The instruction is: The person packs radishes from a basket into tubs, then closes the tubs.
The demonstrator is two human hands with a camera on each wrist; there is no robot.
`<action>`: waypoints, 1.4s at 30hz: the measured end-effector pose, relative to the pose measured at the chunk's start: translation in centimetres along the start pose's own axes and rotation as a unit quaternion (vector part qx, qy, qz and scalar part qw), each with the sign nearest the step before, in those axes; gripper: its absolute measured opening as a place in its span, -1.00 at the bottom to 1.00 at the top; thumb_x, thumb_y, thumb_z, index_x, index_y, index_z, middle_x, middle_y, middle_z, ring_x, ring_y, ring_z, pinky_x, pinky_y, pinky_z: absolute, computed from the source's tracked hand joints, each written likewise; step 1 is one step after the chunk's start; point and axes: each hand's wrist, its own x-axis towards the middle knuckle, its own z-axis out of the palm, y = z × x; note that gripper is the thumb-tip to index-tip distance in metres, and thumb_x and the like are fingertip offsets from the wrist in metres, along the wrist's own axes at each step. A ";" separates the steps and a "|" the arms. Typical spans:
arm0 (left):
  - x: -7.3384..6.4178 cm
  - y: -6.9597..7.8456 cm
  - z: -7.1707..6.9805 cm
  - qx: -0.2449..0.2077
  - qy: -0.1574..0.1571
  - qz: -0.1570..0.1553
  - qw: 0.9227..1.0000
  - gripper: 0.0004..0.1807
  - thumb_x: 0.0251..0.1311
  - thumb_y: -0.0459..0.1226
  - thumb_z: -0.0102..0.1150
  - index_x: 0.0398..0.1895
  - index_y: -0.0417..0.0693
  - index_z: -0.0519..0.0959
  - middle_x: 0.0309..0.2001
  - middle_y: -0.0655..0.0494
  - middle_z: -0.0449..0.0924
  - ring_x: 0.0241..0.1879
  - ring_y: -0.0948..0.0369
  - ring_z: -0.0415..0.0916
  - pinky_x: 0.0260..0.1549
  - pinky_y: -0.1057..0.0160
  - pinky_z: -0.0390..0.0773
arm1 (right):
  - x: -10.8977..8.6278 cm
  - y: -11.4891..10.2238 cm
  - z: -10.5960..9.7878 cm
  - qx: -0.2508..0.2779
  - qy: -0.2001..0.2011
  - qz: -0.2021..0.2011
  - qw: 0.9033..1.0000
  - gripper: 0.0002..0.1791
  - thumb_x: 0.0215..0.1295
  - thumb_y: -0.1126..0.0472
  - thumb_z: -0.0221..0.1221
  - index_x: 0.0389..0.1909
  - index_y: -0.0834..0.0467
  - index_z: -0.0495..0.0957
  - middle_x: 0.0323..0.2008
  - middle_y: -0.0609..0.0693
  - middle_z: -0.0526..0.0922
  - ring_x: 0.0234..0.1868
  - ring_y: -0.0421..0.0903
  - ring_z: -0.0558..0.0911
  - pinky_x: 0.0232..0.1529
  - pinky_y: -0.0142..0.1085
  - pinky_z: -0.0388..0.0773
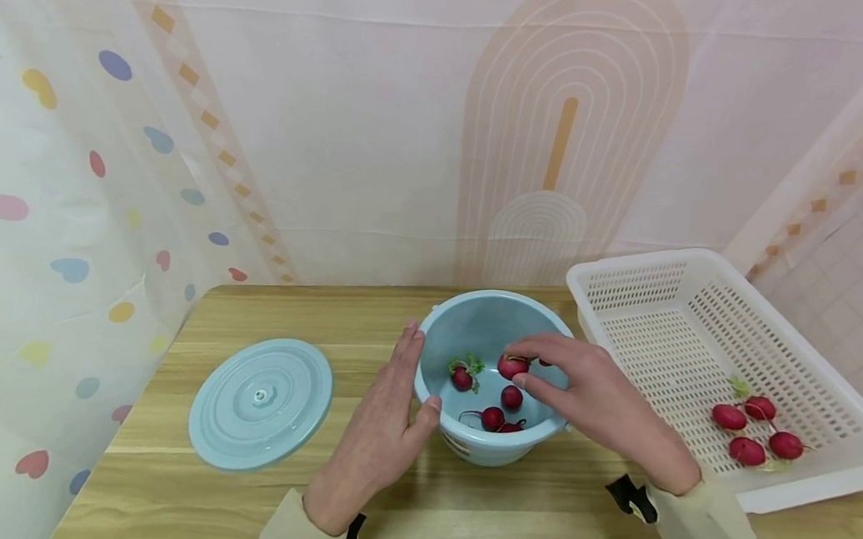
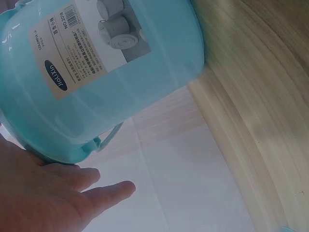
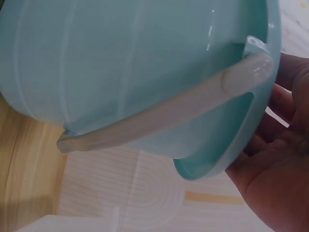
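Observation:
A light-blue bucket (image 1: 490, 453) stands upright on the table with several red radishes (image 1: 511, 398) inside, one with green leaves. My right hand (image 1: 581, 384) reaches over the right side of its rim and pinches a radish (image 1: 512, 367) between thumb and fingers, inside the mouth. In the right wrist view, the bucket's pale handle (image 3: 164, 121) hangs along the side and hides that radish. My left hand (image 1: 383, 429) lies against the left rim with its fingers straight. The left wrist view shows a paper label (image 2: 82, 48) on the bucket wall.
To the right, a white perforated basket (image 1: 645, 334) holds several radishes (image 1: 747, 451) in its near part. A round light-blue lid (image 1: 260, 404) lies flat on the wooden table (image 1: 161, 484) at the left. A patterned curtain (image 1: 336, 129) hangs behind the table.

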 end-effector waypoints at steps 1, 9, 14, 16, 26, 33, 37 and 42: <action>0.0 0.0 0.0 0.000 -0.001 0.000 1.000 -0.17 0.43 -0.08 -0.03 0.66 -0.22 0.01 0.68 0.00 -0.12 0.59 -0.02 0.04 0.46 -0.19 0.21 | 0.1 0.0 0.1 -0.001 -0.003 -0.005 1.000 -0.63 0.25 0.33 0.41 0.07 0.04 0.71 -0.04 -0.24 0.74 0.01 -0.19 0.69 0.05 -0.12 0.67; 0.0 0.0 0.0 -0.002 -0.002 0.000 1.000 -0.17 0.43 -0.08 -0.02 0.66 -0.21 0.01 0.68 0.00 -0.13 0.59 -0.02 0.04 0.46 -0.19 0.21 | 0.5 0.2 0.6 -0.025 -0.016 -0.030 0.999 -0.64 0.20 0.31 0.45 0.04 0.11 0.72 -0.06 -0.17 0.76 0.01 -0.15 0.71 0.04 -0.12 0.68; 0.0 0.0 0.1 -0.001 0.000 0.003 1.000 -0.17 0.43 -0.09 -0.03 0.66 -0.22 0.00 0.67 -0.05 -0.11 0.59 -0.02 0.04 0.46 -0.20 0.21 | 0.6 0.0 0.9 -0.056 -0.033 -0.016 0.998 -0.64 0.25 0.17 0.44 0.06 0.12 0.73 0.03 -0.08 0.77 0.09 -0.06 0.71 0.12 -0.06 0.65; 0.1 0.0 0.1 -0.002 0.001 0.005 1.000 -0.17 0.43 -0.10 -0.03 0.66 -0.22 0.00 0.67 -0.07 -0.10 0.59 -0.02 0.03 0.45 -0.20 0.22 | 0.5 0.0 0.9 -0.061 -0.037 -0.009 0.997 -0.62 0.28 0.12 0.42 0.09 0.13 0.72 0.08 -0.04 0.75 0.15 -0.02 0.69 0.16 -0.02 0.63; 0.1 -0.2 0.2 0.001 0.004 0.005 1.000 -0.16 0.41 -0.14 0.02 0.67 -0.20 -0.02 0.67 -0.06 -0.11 0.60 -0.02 0.03 0.45 -0.20 0.22 | -1.1 -1.0 0.0 -0.060 0.010 -0.012 0.998 -0.58 0.31 0.14 0.40 0.18 0.04 0.68 0.18 -0.11 0.70 0.23 -0.04 0.65 0.13 0.03 0.64; 0.1 -0.1 0.1 0.000 0.000 0.003 1.000 -0.16 0.43 -0.10 -0.02 0.67 -0.20 -0.02 0.68 -0.03 -0.13 0.61 0.01 -0.01 0.47 -0.18 0.19 | -3.6 -2.3 -2.0 -0.074 0.075 -0.010 0.994 -0.55 0.22 0.24 0.44 0.15 -0.06 0.70 0.12 -0.21 0.71 0.18 -0.11 0.66 0.18 -0.36 0.55; 0.1 -0.1 0.1 0.000 -0.001 0.003 1.000 -0.17 0.43 -0.10 -0.02 0.67 -0.21 -0.02 0.68 -0.01 -0.15 0.61 0.03 -0.03 0.48 -0.17 0.17 | -4.9 -2.6 -3.3 -0.080 0.102 -0.012 0.991 -0.48 0.12 0.30 0.48 0.14 -0.07 0.71 0.09 -0.21 0.73 0.13 -0.16 0.68 0.20 -0.63 0.37; 0.0 -0.1 0.1 0.000 0.000 0.003 1.000 -0.17 0.43 -0.11 -0.01 0.66 -0.21 -0.02 0.68 -0.02 -0.14 0.61 0.02 -0.02 0.47 -0.17 0.18 | -6.3 -2.3 -4.9 -0.095 0.112 -0.005 0.989 -0.43 0.04 0.37 0.50 0.13 -0.03 0.71 0.07 -0.18 0.73 0.16 -0.33 0.62 0.19 -0.66 0.37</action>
